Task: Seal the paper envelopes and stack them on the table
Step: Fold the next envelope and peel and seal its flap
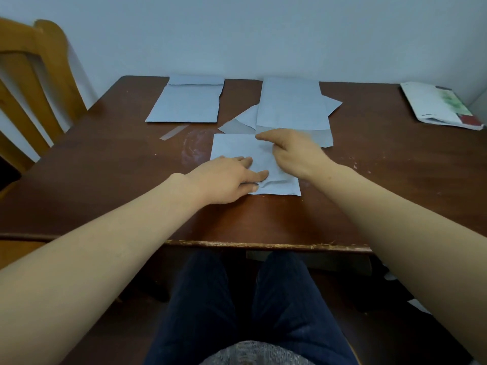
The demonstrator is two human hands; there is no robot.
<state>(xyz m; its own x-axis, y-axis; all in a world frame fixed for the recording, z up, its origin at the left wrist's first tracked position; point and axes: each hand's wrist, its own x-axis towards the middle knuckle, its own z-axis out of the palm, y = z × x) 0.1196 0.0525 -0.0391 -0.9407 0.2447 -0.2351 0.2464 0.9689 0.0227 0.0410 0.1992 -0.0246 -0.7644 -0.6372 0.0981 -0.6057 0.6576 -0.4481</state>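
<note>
The envelope [237, 148] lies flat on the table [105, 167], near the front edge, under both hands. The left hand [226, 177] presses it with straight, close fingers. The right hand [295, 154] stretches its index finger and curls the others; I cannot tell if they pinch the paper. I judge this one is being sealed. Behind it are a loose pile [290, 104] and a single envelope [187, 101], not yet a tidy stack. The paper is thin, pale, matte and creased.

My left hand [226, 177] and right hand [295, 154] bare, forearms [105, 246] bare too, dark navy trousers [200, 312], grey flecked knit top [253, 354] at my waist
</note>
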